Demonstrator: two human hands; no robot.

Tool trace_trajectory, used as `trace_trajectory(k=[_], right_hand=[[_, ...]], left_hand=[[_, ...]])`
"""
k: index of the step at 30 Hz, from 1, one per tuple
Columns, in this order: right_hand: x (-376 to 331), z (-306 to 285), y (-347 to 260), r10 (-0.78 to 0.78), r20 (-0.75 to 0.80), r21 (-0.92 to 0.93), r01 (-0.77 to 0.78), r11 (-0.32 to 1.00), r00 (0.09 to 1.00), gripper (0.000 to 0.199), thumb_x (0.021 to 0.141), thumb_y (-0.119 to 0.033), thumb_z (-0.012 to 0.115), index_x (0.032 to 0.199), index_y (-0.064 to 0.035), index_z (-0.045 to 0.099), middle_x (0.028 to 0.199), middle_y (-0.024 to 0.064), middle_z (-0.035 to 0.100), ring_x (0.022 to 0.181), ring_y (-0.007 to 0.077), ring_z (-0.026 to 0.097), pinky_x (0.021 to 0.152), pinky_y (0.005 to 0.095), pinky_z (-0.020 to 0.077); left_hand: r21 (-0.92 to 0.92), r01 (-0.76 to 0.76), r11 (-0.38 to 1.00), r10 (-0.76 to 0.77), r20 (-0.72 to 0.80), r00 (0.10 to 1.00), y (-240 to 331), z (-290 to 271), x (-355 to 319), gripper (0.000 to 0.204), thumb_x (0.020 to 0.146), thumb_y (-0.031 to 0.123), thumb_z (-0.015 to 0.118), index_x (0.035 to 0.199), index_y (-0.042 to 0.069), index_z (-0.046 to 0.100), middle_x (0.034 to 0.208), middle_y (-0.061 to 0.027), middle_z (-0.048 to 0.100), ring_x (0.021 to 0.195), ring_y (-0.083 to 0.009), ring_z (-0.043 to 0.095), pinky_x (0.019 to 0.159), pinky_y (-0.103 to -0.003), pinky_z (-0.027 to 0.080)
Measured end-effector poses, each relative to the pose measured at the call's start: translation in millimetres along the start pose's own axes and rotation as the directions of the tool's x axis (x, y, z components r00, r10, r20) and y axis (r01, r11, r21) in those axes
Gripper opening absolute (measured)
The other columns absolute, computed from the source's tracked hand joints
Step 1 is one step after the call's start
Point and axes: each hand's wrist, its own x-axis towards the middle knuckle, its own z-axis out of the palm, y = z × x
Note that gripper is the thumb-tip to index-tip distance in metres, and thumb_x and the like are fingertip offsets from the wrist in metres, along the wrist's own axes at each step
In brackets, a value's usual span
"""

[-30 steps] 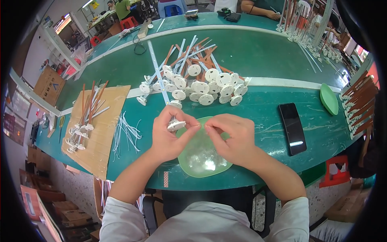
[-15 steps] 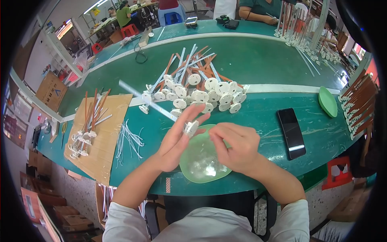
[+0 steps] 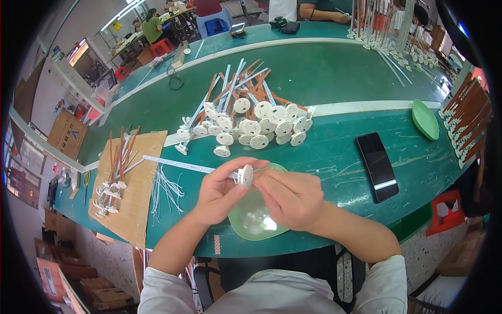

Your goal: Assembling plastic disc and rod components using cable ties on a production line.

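Observation:
My left hand (image 3: 213, 198) holds a white round disc-shaped base (image 3: 248, 177) between thumb and fingers. From that base a narrow white LED strip (image 3: 180, 164) sticks out to the left, dotted with small lights. The fingertips of my right hand (image 3: 295, 200) are pinched together at the right face of the disc; whatever they grip is too small or hidden to make out. Below both hands lies a shallow light-green dish (image 3: 250, 226), partly covered by them.
Beyond my hands is a pile of similar white discs (image 3: 250, 127) with brown and white strips. More strip pieces (image 3: 109, 193) lie on cardboard (image 3: 145, 209) at left, beside thin white wires (image 3: 166, 191). A black phone (image 3: 377, 167) and another green dish (image 3: 425, 119) are at right.
My right hand has moved left to the disc. The left hand has lowered and closed more around the base, and the strip has swung down closer to level. The view has shifted slightly.

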Motion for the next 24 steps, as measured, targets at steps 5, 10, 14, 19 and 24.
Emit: trace_trajectory(k=[5,10,14,19,24], right_hand=[[-1,1,2,0.017,-0.02,0.035,-0.016,0.999,1.0,0.018,0.073,0.006,0.071,0.09,0.0015,0.069,0.083,0.0094,0.07,0.06,0.0224,0.067,0.049,0.0294,0.0511],[-5,2,3,-0.008,0.028,0.027,0.007,1.0,1.0,0.019,0.07,0.005,0.071,0.089,0.0017,0.069,0.085,0.0096,0.07,0.062,0.0218,0.067,0.05,0.029,0.0517],[-4,4,1,-0.036,-0.002,0.0,0.036,0.999,0.999,0.019,0.07,0.005,0.071,0.089,0.0023,0.068,0.084,0.0096,0.07,0.062,0.0216,0.067,0.05,0.0295,0.0519],[-2,9,-6,-0.039,-0.017,-0.049,0.038,0.998,0.999,0.02,0.072,0.005,0.072,0.091,0.0013,0.069,0.084,0.0108,0.069,0.061,0.0231,0.067,0.051,0.0294,0.053],[6,14,2,-0.002,-0.06,0.136,0.011,0.991,0.998,0.02,0.074,0.002,0.076,0.094,0.0001,0.07,0.085,0.0128,0.07,0.062,0.0257,0.068,0.057,0.0297,0.0554]], left_hand=[[-0.044,0.003,0.999,-0.005,-0.043,0.999,0,5,-2,0.05,0.101,0.011,0.057,0.146,-0.003,0.041,0.146,-0.0211,0.05,0.131,-0.0263,0.054,0.11,-0.041,0.045],[-0.062,0.025,0.998,-0.029,-0.069,0.997,2,7,-1,0.049,0.1,0.01,0.056,0.145,-0.004,0.041,0.146,-0.02,0.05,0.13,-0.0265,0.056,0.109,-0.041,0.045],[-0.016,0.049,0.999,-0.049,-0.045,0.998,-3,7,0,0.053,0.1,0.019,0.064,0.144,0.0,0.043,0.146,-0.0214,0.049,0.137,-0.0365,0.049,0.113,-0.049,0.042],[0.002,-0.001,1.0,0.001,-0.07,0.998,-3,9,-1,0.05,0.099,0.019,0.064,0.142,-0.001,0.046,0.142,-0.0192,0.052,0.136,-0.0363,0.05,0.114,-0.051,0.041],[0.378,-0.012,0.926,0.036,-0.058,0.998,34,-7,-2,0.048,0.098,0.011,0.062,0.143,-0.001,0.048,0.141,-0.0194,0.055,0.128,-0.0318,0.057,0.108,-0.045,0.046]])
